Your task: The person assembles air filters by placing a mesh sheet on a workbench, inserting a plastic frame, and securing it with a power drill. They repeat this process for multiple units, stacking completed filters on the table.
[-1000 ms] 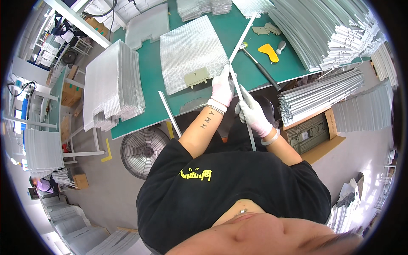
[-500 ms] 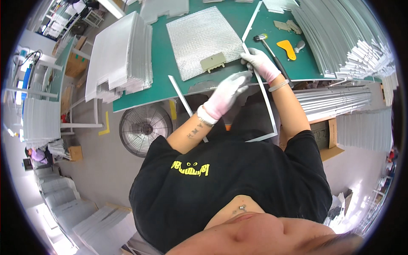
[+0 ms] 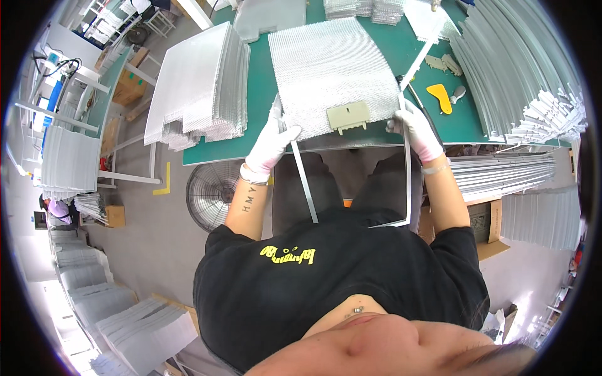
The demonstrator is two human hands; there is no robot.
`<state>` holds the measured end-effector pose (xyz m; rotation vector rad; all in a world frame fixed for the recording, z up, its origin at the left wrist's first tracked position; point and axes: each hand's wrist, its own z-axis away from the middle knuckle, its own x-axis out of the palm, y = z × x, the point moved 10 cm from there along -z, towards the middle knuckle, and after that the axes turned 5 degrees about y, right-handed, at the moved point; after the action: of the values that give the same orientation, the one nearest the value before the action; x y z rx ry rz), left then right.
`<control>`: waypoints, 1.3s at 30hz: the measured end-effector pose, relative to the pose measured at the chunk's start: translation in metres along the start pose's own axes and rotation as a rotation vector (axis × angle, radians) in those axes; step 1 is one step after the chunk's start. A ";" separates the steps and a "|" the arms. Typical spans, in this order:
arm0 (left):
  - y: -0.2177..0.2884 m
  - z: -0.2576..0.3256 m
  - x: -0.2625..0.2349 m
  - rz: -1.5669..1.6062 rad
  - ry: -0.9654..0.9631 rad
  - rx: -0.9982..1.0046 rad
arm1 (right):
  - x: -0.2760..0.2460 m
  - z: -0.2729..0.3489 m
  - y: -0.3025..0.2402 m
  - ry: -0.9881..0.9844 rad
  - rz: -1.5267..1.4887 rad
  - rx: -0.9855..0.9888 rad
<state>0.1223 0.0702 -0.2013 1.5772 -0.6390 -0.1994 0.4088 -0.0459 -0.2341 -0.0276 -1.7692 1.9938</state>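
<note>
A silver mesh filter panel (image 3: 335, 69) with a beige plastic latch (image 3: 348, 116) lies on the green table (image 3: 260, 100). My left hand (image 3: 274, 138), in a white glove, grips the panel's near-left corner together with a thin metal frame strip (image 3: 303, 182) that hangs down past the table edge. My right hand (image 3: 414, 128), also gloved, holds the near-right corner and a bent metal frame strip (image 3: 409, 182) that runs down toward my lap and turns left at its lower end.
A tall stack of mesh panels (image 3: 197, 81) sits to the left on the table. Bundles of metal strips (image 3: 520, 69) fill the right side. A yellow tool (image 3: 441, 97) lies near them. A floor fan (image 3: 213, 194) stands below the table edge.
My head view shifted closer to the panel. Both hands moved apart from the single strip to the panel's two near corners, each now gripping a frame strip.
</note>
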 end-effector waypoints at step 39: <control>0.178 -0.041 0.007 -0.014 0.249 0.560 | 0.086 0.043 -0.213 0.111 0.093 -0.918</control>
<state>0.0989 0.1048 -0.0235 2.1022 -0.5097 0.1830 0.3888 -0.0436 -0.0011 -0.5045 -2.4636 1.0421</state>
